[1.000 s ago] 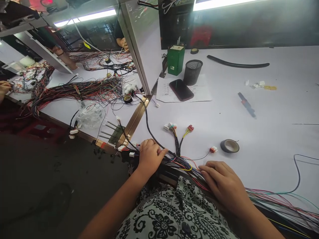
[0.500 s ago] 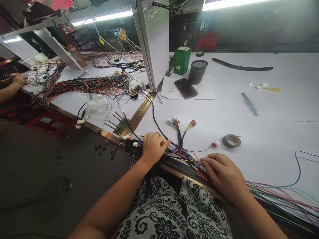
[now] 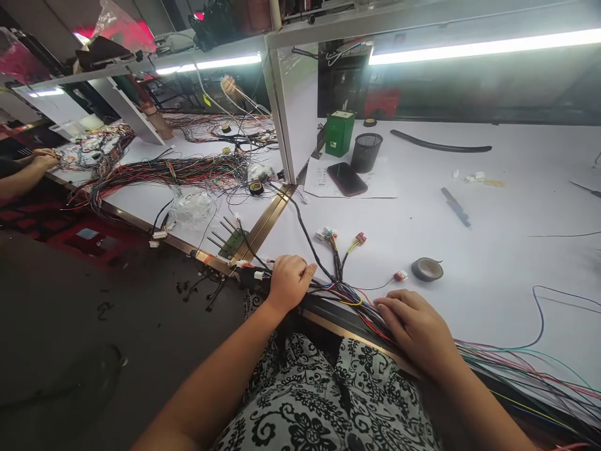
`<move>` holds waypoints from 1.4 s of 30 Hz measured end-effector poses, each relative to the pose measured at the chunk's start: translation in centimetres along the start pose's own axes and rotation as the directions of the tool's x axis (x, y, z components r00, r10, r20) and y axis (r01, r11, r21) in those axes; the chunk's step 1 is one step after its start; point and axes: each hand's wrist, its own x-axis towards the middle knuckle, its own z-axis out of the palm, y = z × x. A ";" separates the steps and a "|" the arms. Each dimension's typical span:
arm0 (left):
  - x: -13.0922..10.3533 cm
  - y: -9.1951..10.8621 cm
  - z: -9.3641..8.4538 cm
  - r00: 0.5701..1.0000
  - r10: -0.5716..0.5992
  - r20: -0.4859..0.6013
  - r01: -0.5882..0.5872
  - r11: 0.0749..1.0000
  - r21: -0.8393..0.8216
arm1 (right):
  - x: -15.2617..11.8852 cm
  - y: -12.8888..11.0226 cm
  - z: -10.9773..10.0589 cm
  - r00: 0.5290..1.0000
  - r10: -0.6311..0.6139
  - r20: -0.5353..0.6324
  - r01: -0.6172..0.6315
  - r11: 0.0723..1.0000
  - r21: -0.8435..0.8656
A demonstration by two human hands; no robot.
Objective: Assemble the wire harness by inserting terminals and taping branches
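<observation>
A bundle of colored wires (image 3: 350,294) runs along the table's front edge. My left hand (image 3: 290,283) is wrapped round its left part, fingers curled over and thumb pointing right. My right hand (image 3: 416,322) lies over the bundle further right, fingers closed round the wires. Between the hands, black-taped branches rise to white connectors (image 3: 326,234) and a red-brown connector (image 3: 360,238). A thin wire leads to a small red and white connector (image 3: 400,276). Left of my left hand, a white plug (image 3: 258,275) sticks out.
Black tape roll (image 3: 427,269) is right of the branches. Behind lie a phone (image 3: 347,178), mesh cup (image 3: 367,152), green box (image 3: 339,133) and black tube (image 3: 439,145). At left are a pin fixture (image 3: 232,241), another wire pile (image 3: 178,172) and another person's hands (image 3: 44,158).
The camera view has tilted up and shifted slightly, so the shelf and lamp show more. Both hands keep their places on the wire bundle.
</observation>
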 end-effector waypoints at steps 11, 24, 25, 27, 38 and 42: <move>0.3 0.2 -0.3 0.999 -0.013 0.037 0.013 1.000 -0.024 | 0.2 0.3 0.1 0.999 0.039 0.024 -0.040 0.999 0.017; 0.2 0.0 -0.2 0.998 -0.013 0.056 0.018 0.996 -0.090 | 0.4 0.3 0.2 0.999 0.051 0.019 -0.052 0.998 0.034; 0.2 0.0 -0.4 0.999 -0.013 0.051 0.019 0.994 -0.109 | 0.4 0.3 0.2 0.999 0.050 0.019 -0.051 0.998 0.033; 0.0 0.2 -0.8 1.000 -0.006 0.022 0.010 0.986 -0.166 | 0.5 0.3 0.2 0.998 0.055 0.019 -0.056 0.998 0.015; 0.9 4.0 -1.0 0.914 0.216 0.344 -0.190 0.976 -0.108 | 4.2 -0.9 0.7 0.977 0.191 0.096 -0.200 0.974 0.104; 0.4 3.4 -0.2 0.931 0.138 0.339 -0.088 0.983 -0.161 | 5.7 -0.7 0.6 0.996 0.015 0.091 -0.024 0.994 0.104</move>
